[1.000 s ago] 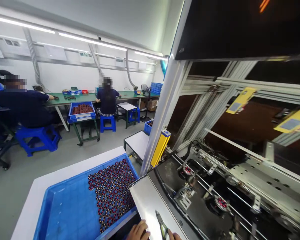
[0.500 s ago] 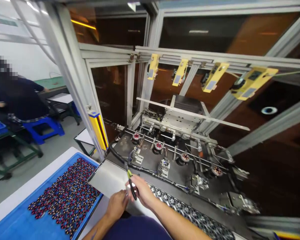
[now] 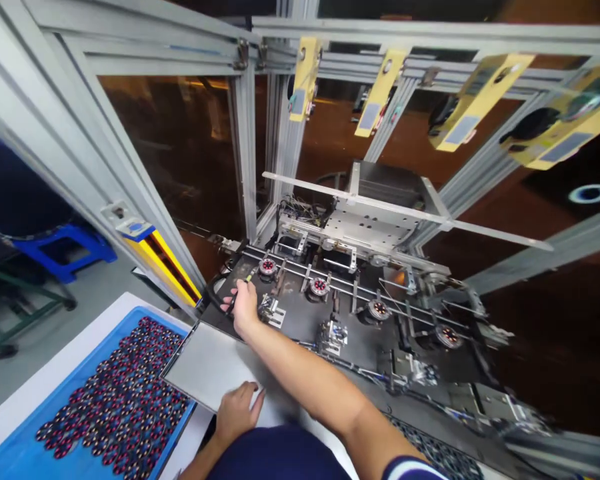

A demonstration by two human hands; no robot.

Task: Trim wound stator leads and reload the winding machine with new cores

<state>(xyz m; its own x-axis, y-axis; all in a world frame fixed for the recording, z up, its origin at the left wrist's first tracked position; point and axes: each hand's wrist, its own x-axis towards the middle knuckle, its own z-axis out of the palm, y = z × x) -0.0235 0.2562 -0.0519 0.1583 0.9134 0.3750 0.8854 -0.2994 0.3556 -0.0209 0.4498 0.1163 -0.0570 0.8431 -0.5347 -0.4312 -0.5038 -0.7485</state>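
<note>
My right hand (image 3: 243, 308) is closed around a pair of pliers (image 3: 250, 275) with green and black handles. It reaches over the left end of the machine bed, and the tips point at the leftmost round motor stator (image 3: 267, 267), which has red windings. Whether they touch it I cannot tell. My left hand (image 3: 237, 411) rests low over the bare metal plate (image 3: 207, 363), fingers curled and thumb close to the index finger. Anything between those fingertips is too small to make out.
Several more stators (image 3: 319, 287) sit in fixtures along the machine bed. A blue tray (image 3: 17, 443) full of wound stators lies at left. A yellow sensor bar (image 3: 167, 267) stands on the frame post. Yellow units (image 3: 380, 93) hang overhead. Silver parts (image 3: 430, 447) line the front edge.
My right hand has moved forward and left with the pliers, away from my left hand to the leftmost stator. My left hand stays low by the plate. The view has tilted down and closer.
</note>
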